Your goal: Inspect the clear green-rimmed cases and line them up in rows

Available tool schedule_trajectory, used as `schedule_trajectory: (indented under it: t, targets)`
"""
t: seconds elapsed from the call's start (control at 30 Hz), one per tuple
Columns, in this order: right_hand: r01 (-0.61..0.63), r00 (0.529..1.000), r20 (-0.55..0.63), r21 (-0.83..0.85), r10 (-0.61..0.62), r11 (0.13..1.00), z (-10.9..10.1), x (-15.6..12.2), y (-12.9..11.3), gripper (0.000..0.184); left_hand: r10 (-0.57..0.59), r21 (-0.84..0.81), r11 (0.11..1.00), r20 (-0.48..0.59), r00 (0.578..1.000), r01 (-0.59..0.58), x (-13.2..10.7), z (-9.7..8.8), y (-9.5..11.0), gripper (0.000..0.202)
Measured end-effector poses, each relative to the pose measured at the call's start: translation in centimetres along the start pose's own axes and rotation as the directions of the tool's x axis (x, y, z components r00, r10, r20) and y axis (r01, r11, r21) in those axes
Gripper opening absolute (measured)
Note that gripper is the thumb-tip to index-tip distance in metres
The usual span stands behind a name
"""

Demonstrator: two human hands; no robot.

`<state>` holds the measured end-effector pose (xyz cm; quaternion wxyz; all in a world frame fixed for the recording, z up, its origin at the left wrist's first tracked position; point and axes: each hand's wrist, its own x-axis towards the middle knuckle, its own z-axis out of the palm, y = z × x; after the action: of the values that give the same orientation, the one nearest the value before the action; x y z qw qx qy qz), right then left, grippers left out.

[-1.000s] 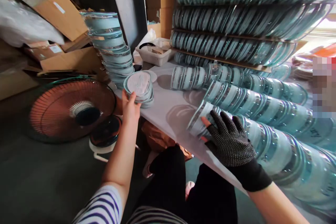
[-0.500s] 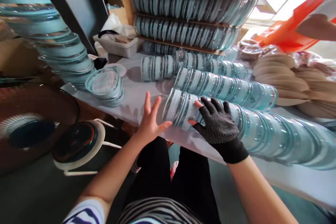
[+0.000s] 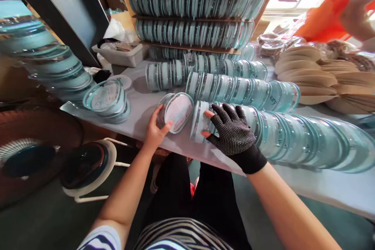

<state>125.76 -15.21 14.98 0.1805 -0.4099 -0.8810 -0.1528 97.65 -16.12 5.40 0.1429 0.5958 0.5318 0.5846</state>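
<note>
My left hand (image 3: pixel 156 132) is bare and grips a clear oval container (image 3: pixel 178 112) with a pale blue rim and a whitish printed face. Its thumb lies at the near rim and its fingers round the far-left side. The container is tilted, a little apart from the left end of the front row of nested containers (image 3: pixel 295 136). My right hand (image 3: pixel 233 134), in a black dotted glove with bare thumb and fingertip showing, curves over that row near its left end, gripping it. Part of the row is hidden under the glove.
Two more rows of containers (image 3: pixel 231 90) lie behind. A leaning stack (image 3: pixel 55 62) and a shorter stack (image 3: pixel 107 99) stand left. A white basket (image 3: pixel 124 55), layered containers (image 3: pixel 193 33) and brown oval pieces (image 3: pixel 304 74) line the back. A stool (image 3: pixel 88 168) and fan (image 3: pixel 29 156) are at lower left.
My left hand was open and empty; now it holds a container at the row's left end. My right hand stays on the row. The whole view has shifted slightly.
</note>
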Motion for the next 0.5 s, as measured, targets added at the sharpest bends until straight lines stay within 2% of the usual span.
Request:
schedule_trajectory:
  t: [0.07,0.1,0.17,0.23,0.3,0.4,0.5]
  targets:
    - [0.003,1.0,-0.027,0.027,-0.003,1.0,0.1,-0.1,0.2,0.06,-0.013,-0.035,0.999,-0.035,0.999,0.012,-0.4,-0.2,-0.4,0.069]
    - [0.009,0.999,-0.041,0.056,-0.006,0.998,0.1,-0.2,0.4,0.062,0.017,-0.001,1.0,-0.062,0.998,-0.017,-0.7,-0.4,-0.3,0.069]
    - [0.028,0.995,-0.098,0.147,-0.013,0.989,-0.1,-0.6,1.2,0.065,0.161,0.16,0.976,-0.09,0.983,-0.145,-1.5,-0.8,0.2,0.067]
    - [0.017,0.983,-0.181,0.242,0.028,0.97,-0.6,-1.4,2.3,0.065,0.351,0.332,0.887,-0.037,0.935,-0.32,-2.6,-1.3,1.0,0.063]
    - [-0.042,0.962,-0.245,0.289,0.117,0.956,-1.0,-2.4,3.6,0.062,0.487,0.432,0.779,0.042,0.872,-0.456,-3.6,-1.6,1.8,0.054]
    - [-0.128,0.943,-0.263,0.276,0.203,0.953,-1.2,-3.9,5.0,0.061,0.578,0.525,0.666,0.084,0.811,-0.529,-5.1,-1.7,2.5,0.046]
    - [-0.129,0.948,-0.256,0.236,0.19,0.963,-0.9,-4.7,5.5,0.062,0.608,0.577,0.603,0.114,0.785,-0.551,-6.2,-1.7,2.4,0.04]
